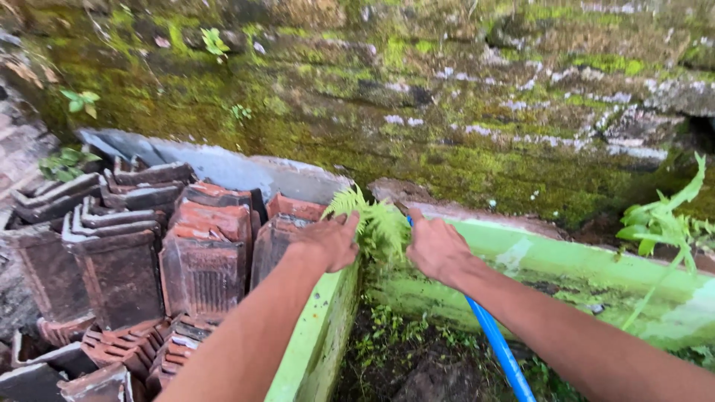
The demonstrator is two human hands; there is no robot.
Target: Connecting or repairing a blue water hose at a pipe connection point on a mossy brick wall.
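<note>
A small green fern (pixel 378 223) grows at the inner corner of a green-painted low wall (pixel 566 260). My left hand (pixel 328 240) reaches in from the left, its fingers touching the fern's fronds. My right hand (pixel 436 247) is closed around the upper end of a blue-handled tool (pixel 497 346), right beside the fern. The tool's working end is hidden behind my hand and the fronds. The blue handle runs down toward the lower right, under my right forearm.
Stacked red-brown roof tiles (pixel 201 260) stand on edge at the left. A mossy stone wall (pixel 417 97) rises behind. Another fern (pixel 659 223) grows at the right. Dark soil with small weeds (pixel 402 350) lies inside the green wall.
</note>
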